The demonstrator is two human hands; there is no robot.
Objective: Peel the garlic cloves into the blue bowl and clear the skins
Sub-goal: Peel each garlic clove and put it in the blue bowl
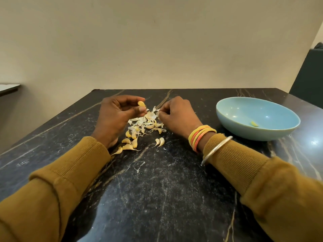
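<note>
A peeled garlic clove (141, 104), its long axis slanted rightward, was pinched in the left hand's (117, 117) fingers. The blue bowl (244, 112), holding 1 clove (254, 124), lay well right of them, beyond the right hand (176, 116). That hand's curled fingers pinched a skin (157, 112) over the pile of skins and unpeeled cloves (145, 126) on the worktop (157, 189).

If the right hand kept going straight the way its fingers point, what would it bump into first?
The right hand, pinching a skin, would probably meet the skin pile just ahead first, then the left hand holding a clove. Depth is unclear; it might pass above the pile.
</note>
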